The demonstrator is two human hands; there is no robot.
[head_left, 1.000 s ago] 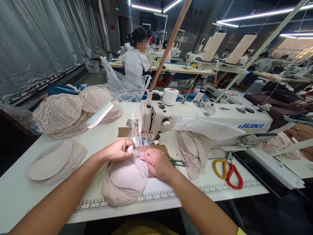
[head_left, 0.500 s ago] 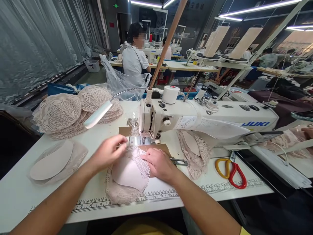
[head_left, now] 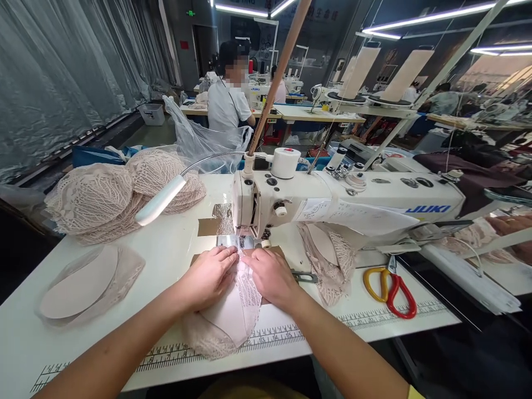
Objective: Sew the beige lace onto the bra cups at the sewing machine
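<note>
A pale pink bra cup with lace (head_left: pixel 230 318) lies on the table in front of the white sewing machine (head_left: pixel 357 197), its top edge close to the needle area. My left hand (head_left: pixel 211 277) rests over the cup's upper left part, fingers together and pressing the lace down. On the other side, my right hand (head_left: pixel 272 274) has its fingers curled with the tips gripping the lace edge. Both sets of fingertips nearly meet just in front of the metal needle plate (head_left: pixel 224 241). The cup's upper left edge is hidden under my left hand.
Stacked lace cups (head_left: pixel 93 194) stand at the back left, with a single cup piece (head_left: pixel 78 285) nearer. Another lace cup (head_left: pixel 326 255) lies under the machine arm. Scissors (head_left: pixel 393 288) lie at the right. A lamp (head_left: pixel 160 199) hangs left of the machine head. A person (head_left: pixel 228 102) sits beyond.
My left hand has come down and to the right onto the cup, beside my right hand. My right fingers are more curled, and the lace's top edge is nearer the needle.
</note>
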